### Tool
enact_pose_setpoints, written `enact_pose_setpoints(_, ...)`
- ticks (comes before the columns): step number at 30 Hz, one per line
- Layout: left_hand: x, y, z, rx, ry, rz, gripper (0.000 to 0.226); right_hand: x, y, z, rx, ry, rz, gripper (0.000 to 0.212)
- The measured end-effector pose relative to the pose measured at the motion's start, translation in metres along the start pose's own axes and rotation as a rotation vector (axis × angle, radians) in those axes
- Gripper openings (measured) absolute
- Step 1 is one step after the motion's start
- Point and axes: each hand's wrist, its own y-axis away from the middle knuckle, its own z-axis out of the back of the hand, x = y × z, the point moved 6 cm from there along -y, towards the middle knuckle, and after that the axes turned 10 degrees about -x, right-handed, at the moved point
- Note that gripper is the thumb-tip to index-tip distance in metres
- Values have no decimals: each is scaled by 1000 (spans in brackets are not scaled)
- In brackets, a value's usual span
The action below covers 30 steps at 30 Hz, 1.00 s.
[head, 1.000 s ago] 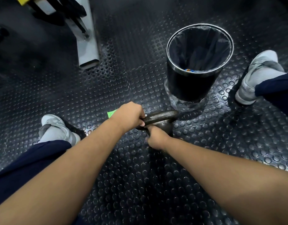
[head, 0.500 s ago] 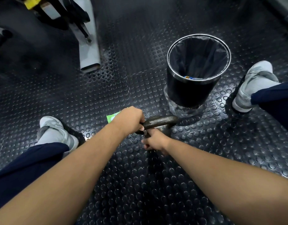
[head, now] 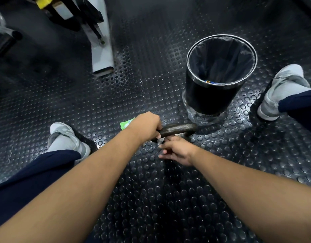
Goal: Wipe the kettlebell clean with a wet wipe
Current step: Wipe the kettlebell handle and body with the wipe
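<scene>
Spanning the whole view, floor (head: 151,199): black studded rubber that bears everything here.
Bin (head: 209,100): lined with a dark bag and standing just beyond the kettlebell, probably close so a used wipe can be dropped in.
Machine leg (head: 102,57): grey steel, far left, well apart from the work.
Shoes: the left shoe (head: 63,137) and right shoe (head: 281,90) are planted wide, so the bell sits between the feet.
Kettlebell (head: 179,128): on the floor in front of the person. Only its dark handle shows clearly, its body being hidden under the hands.
Left hand (head: 146,126): wrapped round the handle's left end, likely to steady the bell against rubbing.
Right hand (head: 179,151): low beside the body, with its fingers half curled on the wipe.
Green packet (head: 126,122): lies behind the left hand, mostly hidden.
Wet wipe (head: 160,140): a pale scrap at the right fingertips, under the handle.
</scene>
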Motion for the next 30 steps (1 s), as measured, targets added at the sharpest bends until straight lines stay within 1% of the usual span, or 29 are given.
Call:
enact_pose_setpoints(1,0,0,0,8,-2,1,22,-1,-4,0,-27,100,8,29)
enact_pose_setpoints(2,0,-1,-1,16,0,3,21,-1,-9,1,-74,277,32,35)
enact_pose_setpoints(3,0,-1,0,21,4,4,20,4,-11,2,-110,527,89,39)
enact_pose_setpoints(5,0,-1,0,31,16,12,19,15,-15,4,-129,1098,251,52)
enact_pose_setpoints(6,0,0,1,34,20,14,19,18,-15,4,-144,1304,307,56)
enact_pose_setpoints(7,-1,0,1,34,21,13,19,21,-12,3,-165,1396,337,58)
enact_pose_setpoints(8,-1,0,1,32,19,10,19,19,-11,1,-180,1387,344,57)
enact_pose_setpoints(9,-1,1,2,30,15,7,19,16,-11,-2,-181,1271,335,57)
enact_pose_setpoints(10,-1,1,2,29,9,4,19,12,-11,-4,-162,1058,295,55)
enact_pose_setpoints(11,-1,1,1,30,4,1,20,8,-9,-4,-129,790,228,51)
enact_pose_setpoints(13,0,0,1,23,2,3,21,4,-3,-1,-58,285,69,34)
enact_pose_setpoints(14,0,0,0,17,6,6,23,3,1,2,-23,97,16,24)
enact_pose_setpoints(15,1,0,0,13,10,8,25,3,4,5,5,-33,-19,22)
enact_pose_setpoints(16,1,-1,-1,12,12,9,26,2,6,7,18,-102,-29,29)
enact_pose_setpoints(18,2,0,0,6,11,12,27,1,8,5,25,-141,-23,42)
enact_pose_setpoints(19,1,0,0,0,12,12,27,0,8,3,15,-109,-13,40)
enact_pose_setpoints(20,1,0,0,-5,12,9,26,0,5,1,-1,-17,2,33)
enact_pose_setpoints(21,1,0,0,-3,13,8,25,1,2,0,-38,145,35,31)
enact_pose_setpoints(23,1,1,0,6,19,14,23,5,-8,1,-124,612,143,46)
enact_pose_setpoints(24,1,1,0,9,18,15,21,7,-10,-1,-154,798,198,49)
enact_pose_setpoints(25,1,1,0,9,11,11,19,8,-12,-3,-185,898,240,48)
enact_pose_setpoints(26,1,1,0,8,1,9,19,6,-13,-5,-199,905,250,48)
enact_pose_setpoints(27,1,0,0,8,-7,11,20,4,-16,-6,-189,833,248,49)
enact_pose_setpoints(29,2,0,-1,10,-7,21,22,0,-14,-7,-138,536,168,50)
enact_pose_setpoints(30,2,0,-1,3,-4,21,24,-1,-10,-7,-109,373,119,46)
